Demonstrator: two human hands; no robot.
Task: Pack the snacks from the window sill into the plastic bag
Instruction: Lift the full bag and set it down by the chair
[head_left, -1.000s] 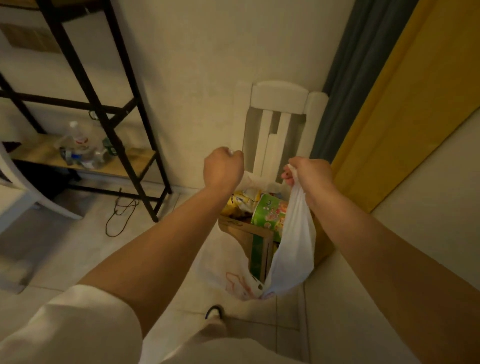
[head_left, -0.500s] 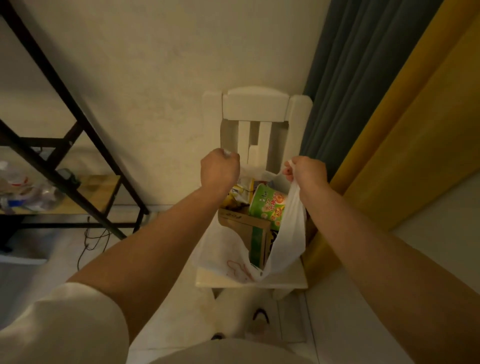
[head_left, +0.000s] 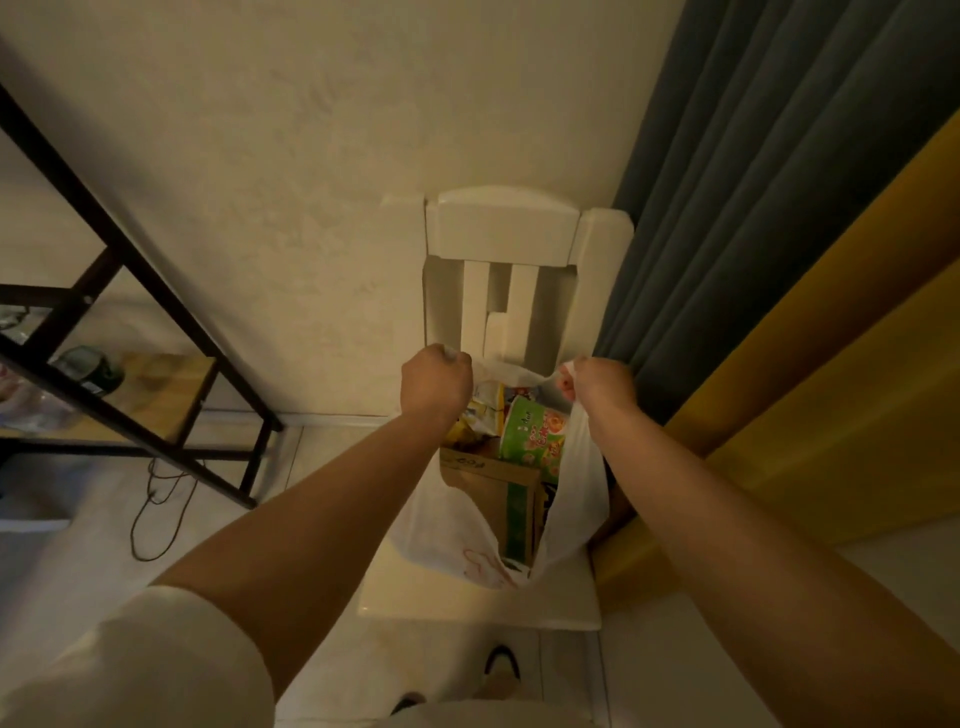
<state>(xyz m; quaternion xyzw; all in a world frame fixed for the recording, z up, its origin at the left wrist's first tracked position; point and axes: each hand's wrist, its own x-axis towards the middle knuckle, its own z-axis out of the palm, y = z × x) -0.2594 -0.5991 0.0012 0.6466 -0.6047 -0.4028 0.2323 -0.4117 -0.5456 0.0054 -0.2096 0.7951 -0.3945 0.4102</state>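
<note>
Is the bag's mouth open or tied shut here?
Open. The left hand and right hand each grip a handle of the bag, held apart, and a green cup shows between them.

Your left hand (head_left: 435, 385) and right hand (head_left: 602, 387): bare, no gloves, no rings or watch showing. Both your forearms bare from wrist up. Your left arm: short white sleeve (head_left: 130, 660), loose fabric, soft folds, hem ending above elbow, plain with no print visible. Your right arm: sleeve out of frame. Bottom edge: strip of your pale garment (head_left: 467, 717), plain. Below it your feet: dark footwear (head_left: 501, 662) with rounded toe, second dark toe (head_left: 408, 701) partly hidden; details too dim to tell.
</note>
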